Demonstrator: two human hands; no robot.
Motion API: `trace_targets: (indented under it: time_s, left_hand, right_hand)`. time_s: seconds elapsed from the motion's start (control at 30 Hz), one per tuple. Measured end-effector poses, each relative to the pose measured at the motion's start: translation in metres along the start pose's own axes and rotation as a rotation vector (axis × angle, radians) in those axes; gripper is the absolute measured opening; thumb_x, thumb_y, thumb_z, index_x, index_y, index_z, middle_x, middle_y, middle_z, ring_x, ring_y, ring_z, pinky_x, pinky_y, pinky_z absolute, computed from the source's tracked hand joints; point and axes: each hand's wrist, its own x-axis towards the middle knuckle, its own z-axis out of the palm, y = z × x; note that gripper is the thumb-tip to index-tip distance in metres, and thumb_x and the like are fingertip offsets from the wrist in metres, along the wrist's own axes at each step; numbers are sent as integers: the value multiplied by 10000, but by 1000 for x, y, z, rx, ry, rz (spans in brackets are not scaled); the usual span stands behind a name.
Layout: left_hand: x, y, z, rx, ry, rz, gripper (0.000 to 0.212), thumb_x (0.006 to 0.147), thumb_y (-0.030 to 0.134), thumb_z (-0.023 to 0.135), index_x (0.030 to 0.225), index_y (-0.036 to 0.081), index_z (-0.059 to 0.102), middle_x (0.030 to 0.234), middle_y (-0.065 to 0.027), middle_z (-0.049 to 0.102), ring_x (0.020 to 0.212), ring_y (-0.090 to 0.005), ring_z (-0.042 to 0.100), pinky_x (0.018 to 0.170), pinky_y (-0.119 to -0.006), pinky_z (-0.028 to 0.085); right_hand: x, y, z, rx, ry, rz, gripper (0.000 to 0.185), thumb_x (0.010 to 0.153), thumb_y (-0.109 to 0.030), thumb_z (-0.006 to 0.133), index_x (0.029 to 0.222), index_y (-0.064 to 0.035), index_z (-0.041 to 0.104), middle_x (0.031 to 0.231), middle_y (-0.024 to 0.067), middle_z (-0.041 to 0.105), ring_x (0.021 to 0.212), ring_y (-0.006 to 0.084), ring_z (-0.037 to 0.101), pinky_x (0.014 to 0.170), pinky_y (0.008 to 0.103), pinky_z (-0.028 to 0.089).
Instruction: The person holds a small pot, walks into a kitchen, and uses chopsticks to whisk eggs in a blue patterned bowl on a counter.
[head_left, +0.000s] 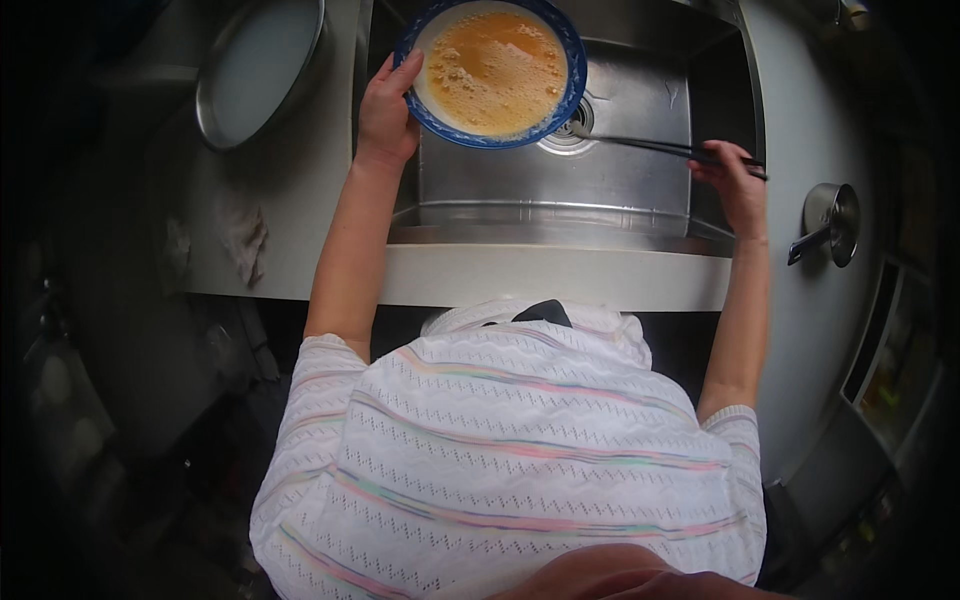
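Over the stainless steel sink (480, 180), my left hand (388, 112) grips the left rim of a blue-rimmed bowl (426, 126). Frothy beaten egg (499, 71) fills much of the bowl. My right hand (727, 176), at the sink's right side, is closed around the rear part of a pair of dark chopsticks (645, 144). Their far tips point left and lie just off the bowl's lower right rim, above the drain (570, 135). Something pale is at the tips; whether it is held by them or part of the drain I cannot tell.
A large metal bowl with cloudy whitish liquid (259, 71) stands on the counter at the upper left. A crumpled cloth (251, 244) lies nearer the left front edge. On the right counter is a small metal saucepan (832, 221) with a dark handle. The counter's front ledge (555, 277) borders the sink.
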Motion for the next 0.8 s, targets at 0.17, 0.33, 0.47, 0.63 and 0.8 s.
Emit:
trace_targets:
  time_s: [0.17, 0.33, 0.47, 0.63, 0.8]
  left_hand:
    - [-7, 13, -8, 36, 40, 31, 246, 854, 143, 474, 1053, 0, 493, 1005, -75, 557, 927, -149, 534, 824, -260, 417]
    - [-9, -1, -14, -77, 82, -106, 249, 854, 146, 476, 1056, 1, 493, 1007, -75, 558, 930, -148, 537, 818, -258, 425]
    - [-14, -8, -2, -186, 107, -205, 240, 850, 146, 482, 1046, 9, 504, 986, -69, 568, 906, -144, 548, 803, -252, 436]
    - [-18, -10, 10, -174, 66, -185, 238, 849, 142, 484, 1048, 14, 507, 990, -66, 571, 902, -137, 549, 800, -244, 434]
    - [-16, -11, 11, -129, 54, -184, 257, 853, 142, 474, 1073, 12, 499, 995, -64, 571, 903, -129, 545, 799, -240, 429]
  right_hand:
    - [6, -20, 26, -101, 259, -245, 247, 861, -183, 493, 944, 41, 558, 863, 116, 598, 750, 237, 621, 647, 285, 516]
    - [10, -29, 14, 502, -25, -205, 318, 908, -213, 354, 1027, 25, 527, 934, 174, 597, 896, 288, 578, 794, 371, 472]
    - [32, -20, 47, 494, -149, -145, 303, 906, -199, 368, 1020, 28, 531, 937, 148, 592, 875, 305, 584, 774, 364, 483]
    - [42, -21, 53, 307, -94, -107, 279, 897, -191, 402, 1003, 28, 539, 943, 127, 581, 806, 300, 606, 701, 338, 511]
    - [18, -22, 51, 192, -113, -23, 271, 896, -195, 406, 973, 24, 546, 923, 116, 580, 785, 288, 611, 669, 336, 517]
